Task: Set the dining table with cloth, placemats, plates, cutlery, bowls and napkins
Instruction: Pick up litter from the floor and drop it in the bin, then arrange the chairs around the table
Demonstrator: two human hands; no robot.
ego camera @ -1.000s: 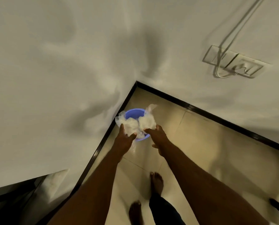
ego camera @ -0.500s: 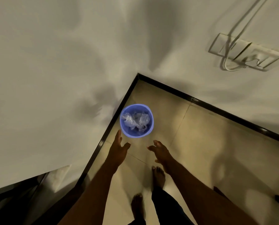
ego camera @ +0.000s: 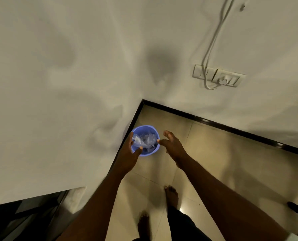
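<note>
A small blue plastic bin (ego camera: 151, 132) stands on the tiled floor in the corner where two white walls meet. Crumpled clear plastic wrapping (ego camera: 145, 140) lies inside it. My left hand (ego camera: 129, 154) hovers over the bin's left rim with fingers spread, holding nothing. My right hand (ego camera: 172, 145) hangs just right of the bin, fingers loosely extended and empty. No table, cloth, plates or cutlery are in view.
A switch and socket plate (ego camera: 218, 77) with a white cable (ego camera: 212, 40) plugged in sits on the right wall. Black skirting (ego camera: 214, 123) runs along the floor edge. My bare feet (ego camera: 170, 197) stand on beige tiles. A dark ledge (ego camera: 23, 218) is at lower left.
Both hands held the crumpled plastic over the bin a second ago, then let it drop inside. The hands are now empty and spread beside the bin.
</note>
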